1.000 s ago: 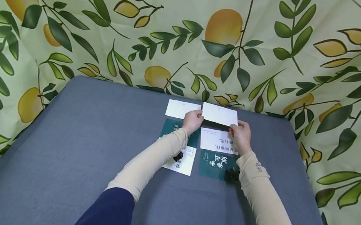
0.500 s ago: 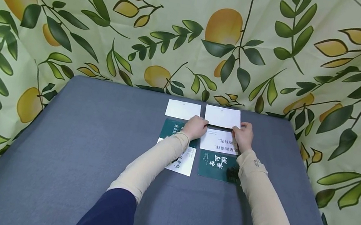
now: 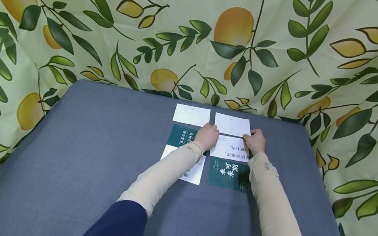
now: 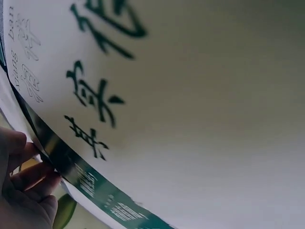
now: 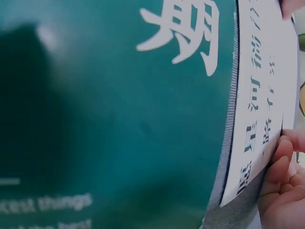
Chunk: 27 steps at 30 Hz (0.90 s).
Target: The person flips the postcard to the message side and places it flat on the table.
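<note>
A plain white card (image 3: 232, 125) lies in the back row on the right, above a white card with dark writing (image 3: 231, 148). My left hand (image 3: 207, 137) pinches the plain card's near left corner, and my right hand (image 3: 256, 141) pinches its near right corner. In the left wrist view, the curled fingers (image 4: 40, 179) meet the card edges beyond a blurred white card with green writing (image 4: 143, 119). The right wrist view has my thumb and fingers (image 5: 284, 160) at the lettered card's edge, behind a green card (image 5: 143, 105).
Left of these stand a second plain white card (image 3: 191, 115), a green card (image 3: 178, 134) and a lettered white card (image 3: 195, 173) partly under my left sleeve. A green card (image 3: 227, 174) is nearest on the right. The grey-blue table (image 3: 106, 134) meets a leaf-printed cloth (image 3: 185, 44) behind.
The plain right-hand card, first raised and tilted between both hands, has moved right and then down toward me, and now lies close above the lettered card. My left hand has shifted right and nearer.
</note>
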Each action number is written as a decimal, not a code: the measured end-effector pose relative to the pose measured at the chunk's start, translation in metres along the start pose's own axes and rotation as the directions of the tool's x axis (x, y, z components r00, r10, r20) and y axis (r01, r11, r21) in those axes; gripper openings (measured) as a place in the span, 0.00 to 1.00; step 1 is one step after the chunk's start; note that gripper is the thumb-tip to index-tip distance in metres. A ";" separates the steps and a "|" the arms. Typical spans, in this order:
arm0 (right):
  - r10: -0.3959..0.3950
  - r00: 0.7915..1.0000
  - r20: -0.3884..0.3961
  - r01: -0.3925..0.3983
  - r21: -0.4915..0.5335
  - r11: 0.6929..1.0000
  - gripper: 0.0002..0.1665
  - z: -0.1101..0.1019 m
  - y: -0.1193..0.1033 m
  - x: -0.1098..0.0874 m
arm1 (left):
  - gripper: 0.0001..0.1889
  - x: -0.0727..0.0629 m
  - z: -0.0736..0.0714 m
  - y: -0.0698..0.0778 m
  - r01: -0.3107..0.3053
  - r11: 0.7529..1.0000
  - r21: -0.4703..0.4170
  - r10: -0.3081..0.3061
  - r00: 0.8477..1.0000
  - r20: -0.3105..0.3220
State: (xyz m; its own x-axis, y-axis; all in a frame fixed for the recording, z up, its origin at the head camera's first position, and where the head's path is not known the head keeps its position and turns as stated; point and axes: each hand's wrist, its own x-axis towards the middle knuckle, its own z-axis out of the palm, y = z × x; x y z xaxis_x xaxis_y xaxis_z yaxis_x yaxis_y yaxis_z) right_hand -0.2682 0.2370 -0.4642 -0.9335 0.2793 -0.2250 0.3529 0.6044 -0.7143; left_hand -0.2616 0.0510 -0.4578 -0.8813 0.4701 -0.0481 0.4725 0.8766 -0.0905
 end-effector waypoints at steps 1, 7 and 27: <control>-0.004 1.000 0.004 0.004 -0.025 1.000 0.26 0.000 -0.001 0.000 | 0.17 0.000 -0.001 0.001 0.003 1.000 0.003 -0.003 1.000 -0.002; -0.020 0.999 0.032 0.024 -0.140 0.990 0.24 0.001 -0.010 -0.003 | 0.17 -0.001 -0.006 0.002 0.040 0.999 -0.025 -0.040 0.999 0.006; -0.026 0.999 0.018 0.025 0.061 0.998 0.28 -0.002 -0.011 -0.018 | 0.30 -0.020 -0.010 -0.010 0.079 0.984 -0.159 -0.067 0.995 0.079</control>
State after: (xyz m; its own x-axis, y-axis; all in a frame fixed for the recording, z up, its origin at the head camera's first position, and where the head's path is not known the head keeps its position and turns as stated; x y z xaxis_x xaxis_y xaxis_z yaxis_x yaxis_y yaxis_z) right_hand -0.2553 0.2266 -0.4506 -0.9434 0.2497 -0.2181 0.3248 0.5644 -0.7589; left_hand -0.2490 0.0339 -0.4456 -0.9083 0.4005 -0.1204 0.3953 0.9162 0.0657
